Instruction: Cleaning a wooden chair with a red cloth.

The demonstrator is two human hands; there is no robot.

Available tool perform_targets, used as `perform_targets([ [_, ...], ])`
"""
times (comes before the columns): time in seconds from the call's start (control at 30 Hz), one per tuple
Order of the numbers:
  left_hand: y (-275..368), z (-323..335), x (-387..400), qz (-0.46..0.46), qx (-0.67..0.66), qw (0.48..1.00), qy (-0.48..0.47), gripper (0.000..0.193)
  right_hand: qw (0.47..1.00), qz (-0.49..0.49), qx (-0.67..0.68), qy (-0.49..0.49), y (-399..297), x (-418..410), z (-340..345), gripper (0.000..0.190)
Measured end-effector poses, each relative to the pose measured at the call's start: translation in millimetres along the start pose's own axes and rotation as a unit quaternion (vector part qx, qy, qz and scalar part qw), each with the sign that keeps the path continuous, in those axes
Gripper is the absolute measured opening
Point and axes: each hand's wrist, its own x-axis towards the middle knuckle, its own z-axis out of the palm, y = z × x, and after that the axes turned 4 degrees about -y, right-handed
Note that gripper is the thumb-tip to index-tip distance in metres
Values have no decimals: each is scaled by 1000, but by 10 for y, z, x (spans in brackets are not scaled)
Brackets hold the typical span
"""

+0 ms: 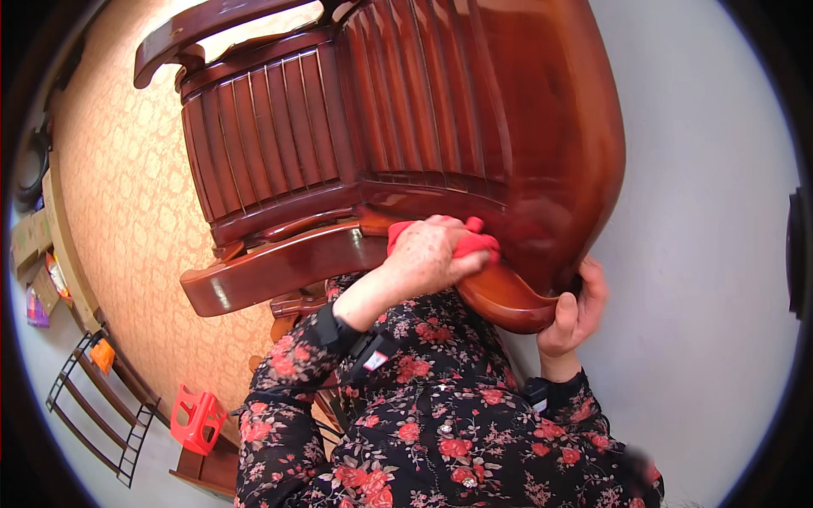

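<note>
A glossy reddish-brown wooden armchair [559, 114] with slats in its seat and back fills the view ahead of me. My left hand [432, 251] is closed around a crumpled red cloth [473, 244]. It presses the cloth to the chair where the curved armrest [298, 267] meets the backrest. Right of the cloth is a scrolled lower corner [508, 295] of the backrest. My right hand [575, 311] grips the tip of that corner, thumb on the near face and fingers behind, partly hidden. Both wrists wear dark bands with small devices.
A white wall [686, 222] runs along the right, close behind the backrest. Tan patterned flooring [133, 171] spreads to the left. A red plastic stool [197, 419], a rack with dark rails [101, 406] and cardboard boxes [32, 238] stand at the far left.
</note>
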Motion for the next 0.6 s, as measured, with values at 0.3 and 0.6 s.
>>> perform_targets([
  [0.3,571,43,-189,379,140,902,151,47,995,68,58,53,-19,-19,105,32],
  [0.6,-396,467,-619,27,20,982,184,62,998,-9,17,63,23,14,126,29],
])
